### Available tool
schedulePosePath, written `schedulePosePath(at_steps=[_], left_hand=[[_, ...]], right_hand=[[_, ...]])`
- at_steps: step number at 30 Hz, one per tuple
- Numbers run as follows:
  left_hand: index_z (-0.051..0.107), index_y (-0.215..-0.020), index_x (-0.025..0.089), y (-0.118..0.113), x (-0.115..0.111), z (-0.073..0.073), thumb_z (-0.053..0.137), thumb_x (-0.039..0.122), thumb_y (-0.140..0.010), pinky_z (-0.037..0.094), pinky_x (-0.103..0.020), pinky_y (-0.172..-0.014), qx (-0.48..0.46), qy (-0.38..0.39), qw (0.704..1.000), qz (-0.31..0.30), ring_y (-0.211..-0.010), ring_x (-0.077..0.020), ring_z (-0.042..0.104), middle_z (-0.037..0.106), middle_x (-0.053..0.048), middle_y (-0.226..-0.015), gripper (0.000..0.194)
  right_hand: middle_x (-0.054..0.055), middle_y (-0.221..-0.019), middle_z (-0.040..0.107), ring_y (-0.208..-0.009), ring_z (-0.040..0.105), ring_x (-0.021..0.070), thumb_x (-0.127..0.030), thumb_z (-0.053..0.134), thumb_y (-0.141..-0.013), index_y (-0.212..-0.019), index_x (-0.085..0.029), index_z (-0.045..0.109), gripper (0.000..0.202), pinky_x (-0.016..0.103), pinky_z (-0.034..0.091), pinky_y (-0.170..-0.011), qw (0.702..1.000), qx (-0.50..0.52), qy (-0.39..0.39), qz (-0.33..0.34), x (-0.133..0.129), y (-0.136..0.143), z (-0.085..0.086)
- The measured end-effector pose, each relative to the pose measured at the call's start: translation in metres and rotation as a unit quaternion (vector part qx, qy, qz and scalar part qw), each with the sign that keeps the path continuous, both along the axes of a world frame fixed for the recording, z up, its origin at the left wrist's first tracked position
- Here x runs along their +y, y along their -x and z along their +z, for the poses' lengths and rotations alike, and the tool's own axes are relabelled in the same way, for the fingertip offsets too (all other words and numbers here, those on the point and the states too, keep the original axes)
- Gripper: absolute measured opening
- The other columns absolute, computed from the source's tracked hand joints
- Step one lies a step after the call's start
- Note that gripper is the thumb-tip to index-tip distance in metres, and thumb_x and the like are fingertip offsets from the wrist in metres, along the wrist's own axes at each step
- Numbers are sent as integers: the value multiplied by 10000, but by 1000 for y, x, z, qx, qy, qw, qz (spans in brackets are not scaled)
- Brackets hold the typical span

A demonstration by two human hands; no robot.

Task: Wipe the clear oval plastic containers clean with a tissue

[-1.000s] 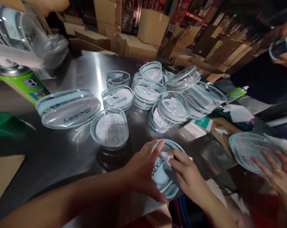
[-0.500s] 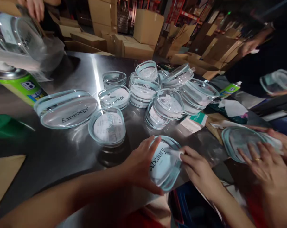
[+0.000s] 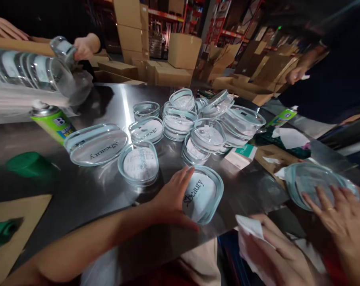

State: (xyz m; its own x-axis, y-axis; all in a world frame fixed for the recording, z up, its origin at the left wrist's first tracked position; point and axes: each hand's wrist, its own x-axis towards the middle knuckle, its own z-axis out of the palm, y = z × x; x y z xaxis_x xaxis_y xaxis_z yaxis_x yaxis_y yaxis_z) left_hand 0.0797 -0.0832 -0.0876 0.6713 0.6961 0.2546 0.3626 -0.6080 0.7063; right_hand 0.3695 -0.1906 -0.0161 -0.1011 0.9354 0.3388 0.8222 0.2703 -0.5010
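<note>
My left hand (image 3: 175, 198) grips the left side of a clear plastic cosmetic case (image 3: 202, 192) with pale blue trim. Its fingers are over the top edge and the thumb is below. The case rests near the table's front edge, and a white insert reading "beauty" shows through it. Lower right, my right hand (image 3: 279, 246) holds a crumpled white tissue (image 3: 251, 238), apart from the case. Beside my left hand sits another round case (image 3: 140, 165). An oblong case (image 3: 98, 145) lies farther left.
Several similar cases (image 3: 180, 119) are piled mid-table. Spray cans (image 3: 53, 123) stand left and far right, with a green cap (image 3: 28, 163) at left. A small box (image 3: 239, 157) lies behind my case. A co-worker's hand (image 3: 335, 210) presses another case (image 3: 309, 182); other people stand behind.
My right hand has drawn back from the case, down and to the right, with the tissue. My left hand stays on the case. At upper left, a person's hand now holds a case.
</note>
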Motion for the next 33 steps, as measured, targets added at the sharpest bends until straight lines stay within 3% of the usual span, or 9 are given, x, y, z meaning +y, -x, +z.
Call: schedulePosePath(at_steps=[3,7,12,20,24,29,33], left_hand=[[118,-1511,54,-1,1,0,822,661,-454,238,-610,-1148,-22,7,1000,-15,-1425,-459,218,209,-291,-1556,1408],[103,-1514,61,-3,1,-3,804,672,-468,253,-627,-1132,-39,1,999,-28,-1416,-463,237,226,-280,-1552,1400],[139,-1511,55,-5,3,-5,806,684,-429,270,-579,-1143,-56,1,998,-31,-1409,-454,260,261,-291,-1530,1417],[133,-1526,96,-11,2,-10,802,702,-366,331,-614,-1086,-63,16,997,-30,-1396,-493,253,238,-306,-1533,1471],[131,-1526,86,-9,0,-6,803,658,-433,339,-588,-1091,-61,10,998,-17,-1402,-463,262,247,-285,-1538,1405],[143,-1523,91,-9,-1,-6,837,627,-396,352,-618,-1069,-77,9,997,-19,-1395,-487,256,254,-297,-1530,1427],[117,-1528,109,-11,1,-9,824,634,-431,341,-633,-1076,-68,18,997,-27,-1407,-483,237,246,-288,-1539,1406]], right_hand=[[90,-940,601,-783,582,149,-172,407,-913,-857,-165,648,248,246,503,-661,995,-36,-42,86,-15,59,-23],[83,-915,579,-790,498,177,-25,361,-854,-852,-167,582,262,300,418,-673,969,-134,-93,186,-6,97,-24],[76,-940,575,-791,448,191,-58,355,-891,-799,-173,542,238,327,349,-663,964,-142,-56,218,14,101,-25],[79,-998,592,-860,498,191,-30,374,-842,-878,-177,567,246,311,410,-723,945,-212,-38,247,11,95,-11],[67,-962,615,-806,505,197,-10,370,-804,-798,-193,556,261,329,420,-690,952,-185,-16,242,16,99,-11],[102,-1052,594,-884,538,210,-42,416,-800,-924,-193,563,245,333,450,-738,939,-210,25,271,7,92,-11],[78,-979,608,-820,536,200,-53,373,-818,-841,-200,561,239,330,461,-692,954,-182,-2,240,34,99,-20]])
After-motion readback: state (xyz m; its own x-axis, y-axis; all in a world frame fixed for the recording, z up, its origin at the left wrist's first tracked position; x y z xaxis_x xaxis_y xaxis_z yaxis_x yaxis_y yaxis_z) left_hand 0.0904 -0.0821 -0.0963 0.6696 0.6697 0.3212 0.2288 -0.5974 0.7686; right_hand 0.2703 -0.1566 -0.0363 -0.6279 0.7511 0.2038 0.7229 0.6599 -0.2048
